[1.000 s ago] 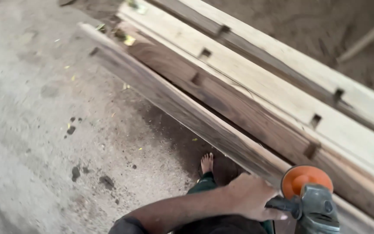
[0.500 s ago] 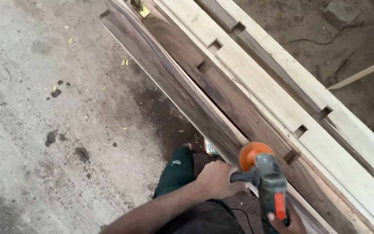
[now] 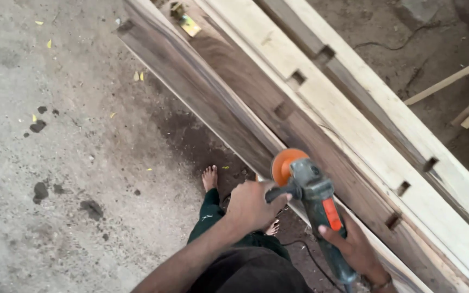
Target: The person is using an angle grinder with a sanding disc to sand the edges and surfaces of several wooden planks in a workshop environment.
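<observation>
The left hand [image 3: 253, 206] is wrapped tight around the black side handle of an angle grinder [image 3: 313, 203], while the right hand [image 3: 356, 250] grips the grey body from below, near its orange switch. The grinder's orange sanding disc [image 3: 284, 165] sits at the near edge of a long dark timber plank [image 3: 234, 103], beside paler notched planks [image 3: 354, 114]. A bare foot [image 3: 209, 178] stands on the concrete floor [image 3: 55, 163] below.

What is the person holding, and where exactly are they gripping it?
An angle grinder: the left hand grips its side handle, and the right hand holds the rear of its body.
</observation>
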